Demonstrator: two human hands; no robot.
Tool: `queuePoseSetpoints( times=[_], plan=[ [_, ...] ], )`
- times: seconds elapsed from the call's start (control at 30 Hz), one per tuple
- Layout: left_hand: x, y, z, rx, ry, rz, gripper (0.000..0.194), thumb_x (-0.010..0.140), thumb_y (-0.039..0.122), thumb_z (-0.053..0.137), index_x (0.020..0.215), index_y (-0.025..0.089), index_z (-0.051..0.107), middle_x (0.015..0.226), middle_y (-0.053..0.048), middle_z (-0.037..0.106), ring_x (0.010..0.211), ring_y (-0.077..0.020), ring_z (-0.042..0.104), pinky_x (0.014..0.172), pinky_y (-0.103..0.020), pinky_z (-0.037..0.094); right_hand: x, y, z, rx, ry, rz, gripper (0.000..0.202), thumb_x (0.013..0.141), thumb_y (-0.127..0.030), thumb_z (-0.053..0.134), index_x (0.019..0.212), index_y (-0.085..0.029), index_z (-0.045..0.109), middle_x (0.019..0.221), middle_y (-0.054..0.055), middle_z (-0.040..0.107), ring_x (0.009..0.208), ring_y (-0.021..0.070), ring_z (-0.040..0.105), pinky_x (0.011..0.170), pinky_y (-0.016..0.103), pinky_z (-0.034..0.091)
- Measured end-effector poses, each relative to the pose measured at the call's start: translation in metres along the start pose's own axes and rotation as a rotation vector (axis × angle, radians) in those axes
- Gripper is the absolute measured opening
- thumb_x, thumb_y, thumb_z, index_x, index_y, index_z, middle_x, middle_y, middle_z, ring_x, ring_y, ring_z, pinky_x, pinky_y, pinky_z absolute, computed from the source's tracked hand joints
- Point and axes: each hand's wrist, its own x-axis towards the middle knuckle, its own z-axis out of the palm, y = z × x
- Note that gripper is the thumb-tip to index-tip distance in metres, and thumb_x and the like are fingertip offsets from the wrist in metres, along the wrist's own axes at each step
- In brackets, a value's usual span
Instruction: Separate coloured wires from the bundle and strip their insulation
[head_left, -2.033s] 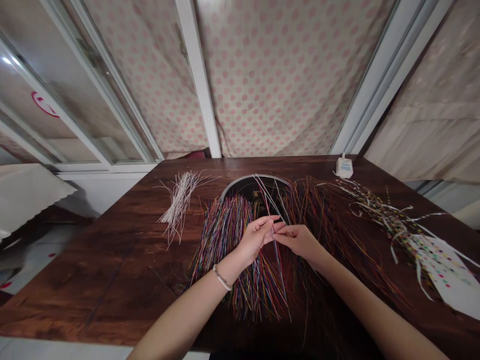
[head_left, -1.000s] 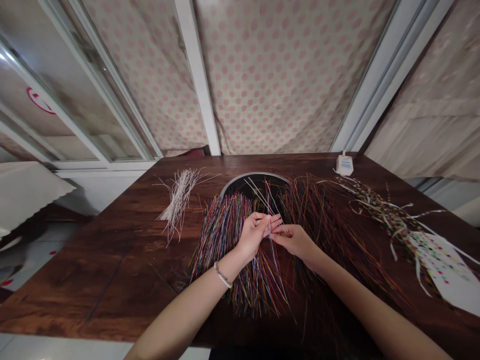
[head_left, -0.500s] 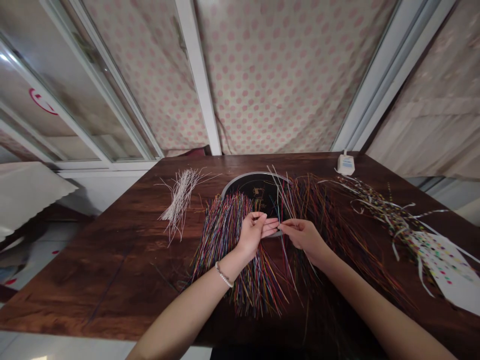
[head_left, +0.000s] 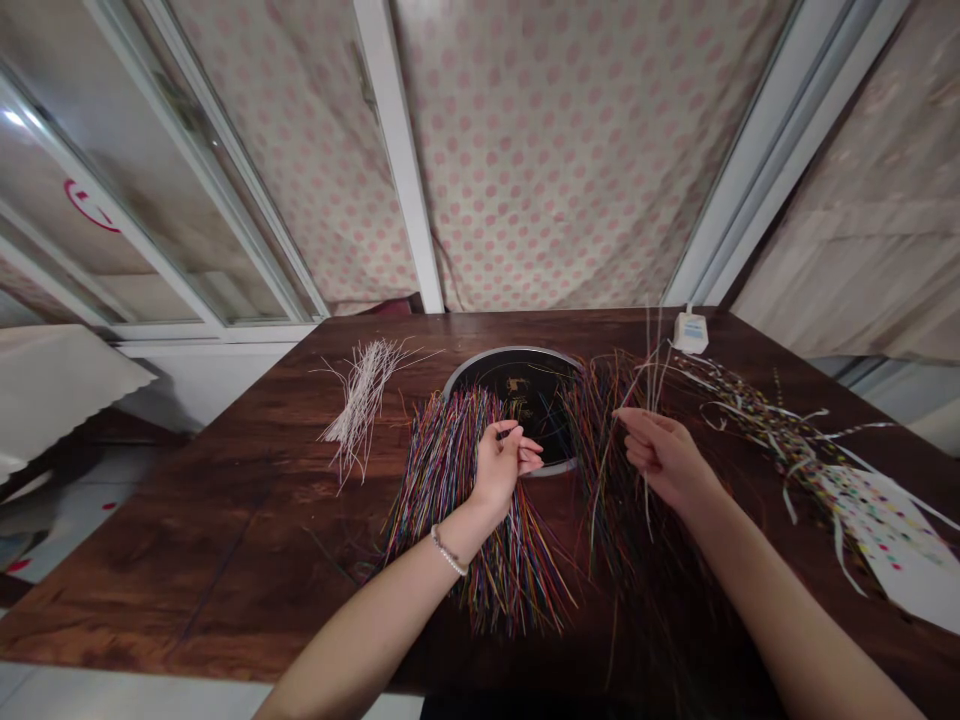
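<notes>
My right hand (head_left: pixel 664 450) is closed in a pinch on a few thin strands, with pale strands (head_left: pixel 654 360) standing up above the fingers. It is over a loose bundle of dark orange and multicoloured strands (head_left: pixel 600 440). Nothing shows in my left hand (head_left: pixel 501 462), whose fingers are loosely bent and apart. That hand hovers at the right side of a dense pile of multicoloured strands (head_left: pixel 442 450). Between the two bundles lies a round black tray (head_left: pixel 551 380) with a pale rim and a gold mark, partly covered by strands.
A bunch of white strands (head_left: pixel 366 395) lies on the left of the dark wooden table (head_left: pixel 247 480). At the right are a small white box (head_left: pixel 690 332), dotted ribbon-like strips (head_left: pixel 780 420) and a dotted white sheet (head_left: pixel 900 540). A dotted curtain (head_left: pixel 555 150) hangs behind.
My right hand has moved right, away from my left hand, carrying the pale strands from over the tray to above the right bundle. My left hand has stayed nearly in place.
</notes>
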Motion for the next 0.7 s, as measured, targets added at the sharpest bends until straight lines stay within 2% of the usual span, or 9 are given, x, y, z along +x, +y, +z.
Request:
queuePoseSetpoints(
  times=[0.3,0.43,0.57,0.63,0.7],
  plan=[
    [0.001,-0.003,0.0,0.005,-0.009,0.015,0.022,0.078,0.026,0.051,0.093,0.016,0.04,0.057,0.001,0.059,0.043,-0.0072,0.051,0.05,-0.023,0.049,0.007,-0.015,-0.019,0.099,0.13,-0.173,0.017,0.064,-0.024,0.069,0.061,-0.015,0.055,0.043,-0.011,0.019,0.034,0.0015,0.014,0.029,0.016,0.011],
    [0.001,-0.004,0.0,0.014,-0.015,0.025,0.022,0.078,0.025,0.052,0.095,0.016,0.041,0.055,0.002,0.058,0.043,-0.007,0.051,0.05,-0.023,0.049,0.007,-0.016,-0.019,0.117,0.18,-0.219,0.014,0.065,-0.022,0.069,0.065,-0.014,0.058,0.043,-0.011,0.022,0.034,0.001,0.016,0.028,0.015,0.012],
    [0.001,-0.003,-0.001,0.036,-0.02,-0.002,0.023,0.078,0.026,0.052,0.095,0.015,0.042,0.053,0.003,0.056,0.042,-0.0068,0.05,0.05,-0.024,0.049,0.006,-0.016,-0.017,0.127,0.174,-0.249,0.012,0.064,-0.02,0.07,0.068,-0.013,0.061,0.045,-0.01,0.028,0.034,0.0002,0.018,0.029,0.015,0.012],
    [0.0,-0.004,-0.001,0.054,-0.039,-0.03,0.026,0.079,0.026,0.051,0.099,0.014,0.041,0.059,-0.001,0.059,0.045,-0.0087,0.054,0.053,-0.026,0.05,0.006,-0.016,-0.018,0.112,0.157,-0.254,0.013,0.065,-0.021,0.069,0.07,-0.012,0.062,0.045,-0.009,0.028,0.034,0.0001,0.019,0.029,0.015,0.012],
    [0.0,-0.007,0.0,0.06,-0.06,-0.036,0.036,0.08,0.025,0.05,0.11,0.012,0.036,0.079,-0.01,0.064,0.056,-0.0124,0.061,0.061,-0.032,0.052,0.006,-0.016,-0.019,0.093,0.135,-0.238,0.013,0.065,-0.022,0.07,0.07,-0.012,0.063,0.044,-0.01,0.027,0.034,0.0001,0.02,0.029,0.015,0.012]
  ],
)
